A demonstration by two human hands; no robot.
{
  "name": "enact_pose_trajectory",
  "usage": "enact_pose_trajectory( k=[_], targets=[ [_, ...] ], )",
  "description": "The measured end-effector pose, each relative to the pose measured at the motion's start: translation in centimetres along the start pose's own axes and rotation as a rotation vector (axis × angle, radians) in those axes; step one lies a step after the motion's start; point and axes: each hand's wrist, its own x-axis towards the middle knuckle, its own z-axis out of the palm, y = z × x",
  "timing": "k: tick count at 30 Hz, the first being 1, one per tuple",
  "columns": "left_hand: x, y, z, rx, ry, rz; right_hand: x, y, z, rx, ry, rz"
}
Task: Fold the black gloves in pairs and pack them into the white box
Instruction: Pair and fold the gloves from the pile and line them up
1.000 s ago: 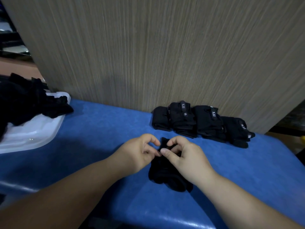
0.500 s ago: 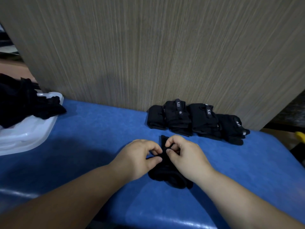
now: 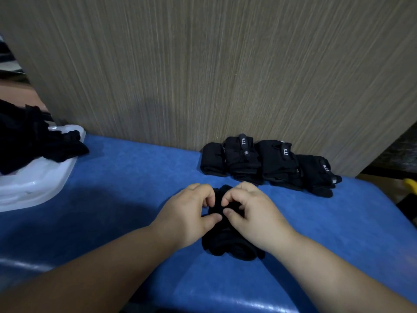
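**Item: glove pair [image 3: 228,242], black, part-folded.** Lies on the blue desk [image 3: 135,177], directly under both hands. Long axis runs away from the person, near end skewed a little to the right; the far end is bunched up between the fingers.

**Left hand [image 3: 189,213].** On the left side of the glove pair's far end, fingers curled, thumb and fingertips pinching the fabric.

**Right hand [image 3: 252,213].** On the right side of the same end, fingers curled, pinching likewise. Neither hand is nearer than the other; thumbs almost meet over the middle.

**Folded gloves [image 3: 270,163].** A row of finished bundles just beyond the glove pair and to its right, backed against the wooden panel [image 3: 203,75]. Near, not touching.

**White box [image 3: 40,184].** Well apart to the left of the glove pair, at the desk's left edge. Loose gloves [image 3: 27,141] are heaped on it and spill over its rim.

**Judgement.** The fold seems nearly closed. Carrying it to the box would suit the left hand, across the blue stretch left of the glove pair. The desk's front edge lies close behind the pair's near end; the heap leaves little box room in view.
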Motion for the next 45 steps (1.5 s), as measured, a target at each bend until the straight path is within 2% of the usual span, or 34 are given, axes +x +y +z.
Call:
enact_pose_trajectory(
  k=[6,10,13,19,23,27,31,45],
  targets=[
    [0.2,-0.1,0.0,-0.037,-0.036,0.027,0.0,0.2,-0.3,-0.067,-0.015,-0.031],
    [0.1,-0.1,-0.1,-0.044,-0.07,0.015,-0.3,0.0,-0.4,-0.2,-0.091,-0.094],
    [0.0,-0.5,-0.1,0.032,-0.076,0.035,-0.6,0.0,-0.4,-0.267,-0.138,-0.079],
    [-0.3,-0.5,-0.5,0.241,-0.103,0.065,-1.3,-0.4,-0.5,-0.447,-0.039,-0.1],
    [-0.5,-0.4,-0.8,0.305,-0.146,0.074,-1.2,-0.2,-0.4,-0.435,-0.126,-0.058],
    [-0.8,-0.1,-0.6,0.315,-0.182,0.051,-1.1,0.3,-0.4,-0.408,-0.331,0.054],
    [-0.8,-0.1,-0.5,0.351,-0.297,0.066,-0.8,-0.1,-0.8,-0.437,-0.435,0.102],
    [-0.3,0.3,0.0,0.52,-0.467,-0.01,-0.7,0.2,-0.9,-0.397,-0.481,0.122]
  ],
)
